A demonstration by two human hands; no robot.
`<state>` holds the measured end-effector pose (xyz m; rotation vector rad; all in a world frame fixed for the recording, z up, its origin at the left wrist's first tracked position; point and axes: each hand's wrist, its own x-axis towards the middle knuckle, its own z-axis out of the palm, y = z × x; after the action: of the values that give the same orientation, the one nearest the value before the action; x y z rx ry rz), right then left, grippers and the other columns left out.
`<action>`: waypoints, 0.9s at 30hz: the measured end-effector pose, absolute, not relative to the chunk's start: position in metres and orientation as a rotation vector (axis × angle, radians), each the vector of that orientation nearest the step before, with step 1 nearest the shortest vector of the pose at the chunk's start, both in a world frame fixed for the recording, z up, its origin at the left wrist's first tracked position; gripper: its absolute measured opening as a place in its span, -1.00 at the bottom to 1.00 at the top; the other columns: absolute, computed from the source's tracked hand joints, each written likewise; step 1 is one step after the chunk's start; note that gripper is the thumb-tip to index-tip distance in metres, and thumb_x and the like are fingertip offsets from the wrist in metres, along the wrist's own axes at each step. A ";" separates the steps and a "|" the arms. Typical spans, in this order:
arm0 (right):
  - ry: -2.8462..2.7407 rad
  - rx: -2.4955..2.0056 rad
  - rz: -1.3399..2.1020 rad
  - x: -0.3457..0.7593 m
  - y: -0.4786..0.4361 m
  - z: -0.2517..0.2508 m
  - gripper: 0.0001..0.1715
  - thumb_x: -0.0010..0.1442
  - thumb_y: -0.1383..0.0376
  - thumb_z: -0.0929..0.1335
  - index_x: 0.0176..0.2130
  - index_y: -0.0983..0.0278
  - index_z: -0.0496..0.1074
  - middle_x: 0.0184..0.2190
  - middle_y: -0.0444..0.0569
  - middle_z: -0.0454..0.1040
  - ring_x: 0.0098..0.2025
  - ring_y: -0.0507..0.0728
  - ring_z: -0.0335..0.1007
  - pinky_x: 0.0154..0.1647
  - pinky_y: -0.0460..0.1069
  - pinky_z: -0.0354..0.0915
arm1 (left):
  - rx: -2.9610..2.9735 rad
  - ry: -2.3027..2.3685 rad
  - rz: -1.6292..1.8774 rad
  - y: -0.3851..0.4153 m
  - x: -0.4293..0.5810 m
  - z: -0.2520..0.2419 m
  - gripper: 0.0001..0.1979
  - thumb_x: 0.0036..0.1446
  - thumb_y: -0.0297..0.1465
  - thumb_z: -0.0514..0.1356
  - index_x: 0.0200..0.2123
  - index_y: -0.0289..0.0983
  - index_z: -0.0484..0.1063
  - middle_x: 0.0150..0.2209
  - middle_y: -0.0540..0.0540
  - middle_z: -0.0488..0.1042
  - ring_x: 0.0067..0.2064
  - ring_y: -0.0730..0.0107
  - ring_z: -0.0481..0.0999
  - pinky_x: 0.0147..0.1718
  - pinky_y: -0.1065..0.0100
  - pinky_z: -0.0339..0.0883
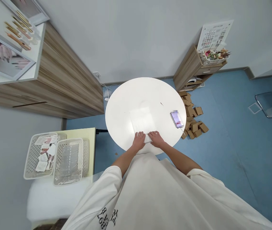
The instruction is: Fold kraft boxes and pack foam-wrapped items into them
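A thin, whitish, translucent sheet [143, 120] lies on the round white table [123, 95], hard to tell from the tabletop. Its near end forms a folded or rolled white strip [147, 138] close to the table's front edge. My left hand [139, 141] grips the left end of this strip, fingers curled over it. At the right end, my right hand [156, 139] has its fingers bent over the strip in the same way. My thumbs point inward, and a short stretch of the strip shows between the hands.
A phone [177, 118], pixelated, lies on the table's right side. Small brown cardboard boxes [193, 121] are heaped on the floor beyond. To the left, white baskets [69, 161] hold cards and clear packets, above a white roll [56, 199]. Wooden cabinets [73, 70] line the wall.
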<state>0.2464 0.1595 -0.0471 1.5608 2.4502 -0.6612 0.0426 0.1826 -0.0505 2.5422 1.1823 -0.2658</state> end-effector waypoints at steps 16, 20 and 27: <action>2.185 1.706 -1.004 0.243 0.193 -0.035 -0.32 0.25 0.02 0.30 0.27 0.21 0.27 0.21 0.17 0.36 0.28 0.35 0.17 0.32 0.25 -0.12 | 2.376 1.260 -0.223 0.199 0.054 -0.031 -0.64 0.33 -0.34 -0.01 0.15 -0.22 0.29 0.07 -0.24 0.43 0.20 0.06 0.31 0.32 -0.07 -0.18; 2.051 2.020 -0.988 0.252 0.193 -0.036 -0.20 0.29 0.01 0.27 0.39 0.22 0.05 0.33 0.17 0.20 0.33 0.34 0.10 0.33 0.23 -0.07 | 2.356 1.343 -0.190 0.220 0.060 -0.029 -0.61 0.34 -0.38 -0.05 0.19 -0.25 0.25 0.01 -0.26 0.46 0.18 0.06 0.34 0.32 -0.09 -0.21; 1.709 2.390 -1.091 0.268 0.184 -0.044 -0.17 0.34 0.09 0.21 0.44 0.29 -0.14 0.31 0.23 0.18 0.27 0.35 0.18 0.15 0.15 0.22 | 2.315 1.434 -0.196 0.243 0.063 -0.044 -0.41 0.25 -0.38 0.04 0.34 -0.26 0.09 0.26 -0.32 0.25 0.35 -0.03 0.12 0.33 -0.11 -0.18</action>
<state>0.2675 0.1842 -0.0438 2.3896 1.7092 -1.0911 0.0631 0.2428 -0.0437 2.3154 1.4336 -0.1956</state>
